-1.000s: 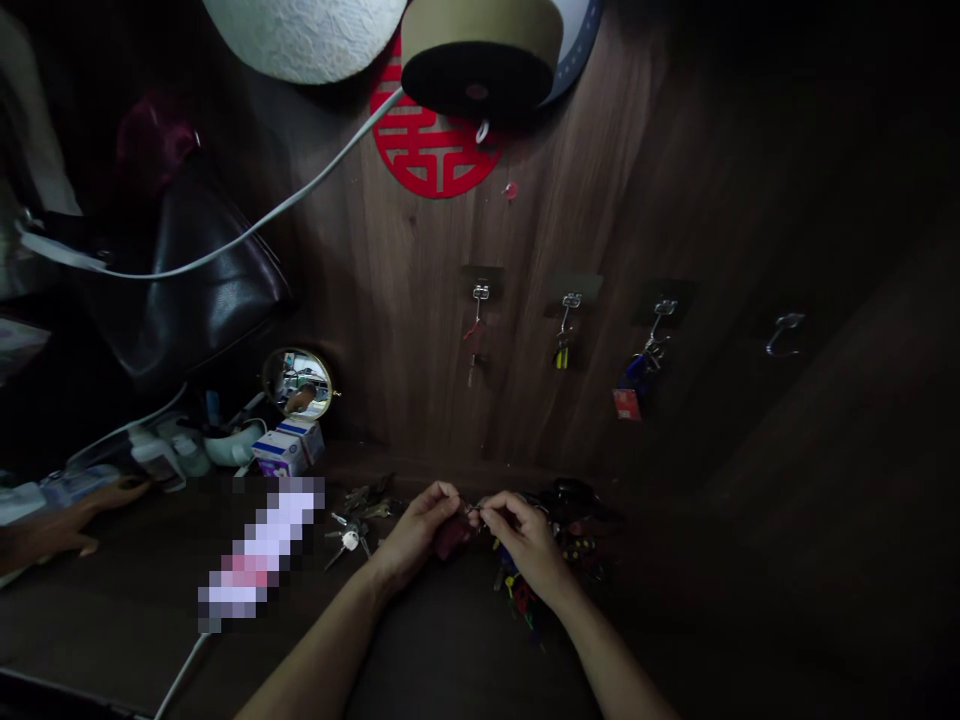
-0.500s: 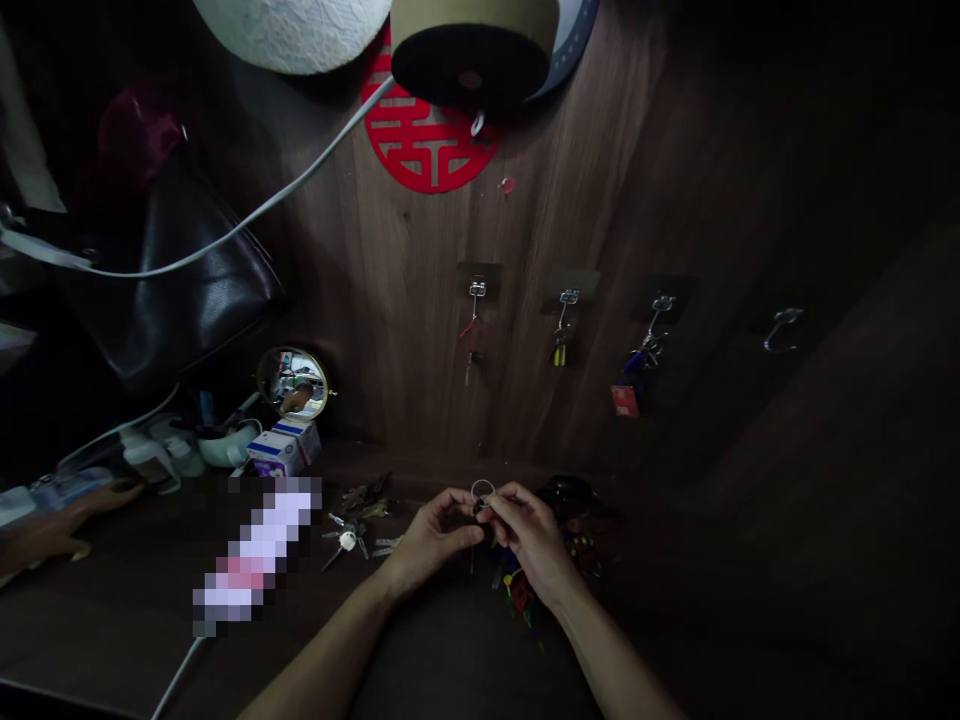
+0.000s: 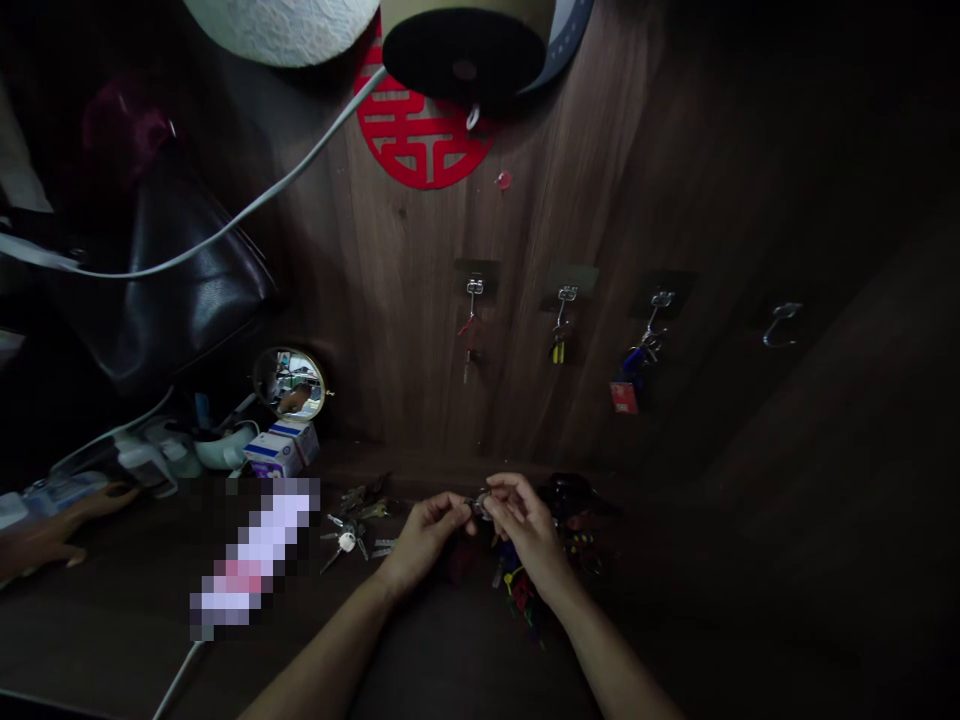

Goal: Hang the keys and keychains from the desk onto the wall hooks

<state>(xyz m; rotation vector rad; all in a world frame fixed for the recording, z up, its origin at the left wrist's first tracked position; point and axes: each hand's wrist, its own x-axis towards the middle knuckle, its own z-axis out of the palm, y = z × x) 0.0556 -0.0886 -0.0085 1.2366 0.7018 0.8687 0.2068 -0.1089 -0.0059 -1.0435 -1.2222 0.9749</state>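
My left hand (image 3: 424, 540) and my right hand (image 3: 531, 530) meet just above the dark tabletop. Between their fingertips is a small metal key ring (image 3: 481, 506). The right thumb and fingers pinch the ring; the left ones are closed at its left side, on a small dark piece too dim to name. Under and beside my right hand lies a bunch of keys with coloured tags (image 3: 519, 592), partly hidden by it. Left of my left hand rest loose keys (image 3: 346, 541) and a darker bunch of keys (image 3: 367, 500).
Hooks on the wooden wall hold keys (image 3: 558, 350) and a red tag (image 3: 624, 397); a bare hook (image 3: 781, 325) is farther right. At left are a round mirror (image 3: 291, 385), small boxes (image 3: 281, 450), a bottle (image 3: 146, 465), a blurred-out object (image 3: 251, 560) and another person's hand (image 3: 97, 505).
The ring, upright and showing its full loop earlier, is now tilted and mostly covered by my fingers. My left hand has shifted slightly left, and the view has moved a little.
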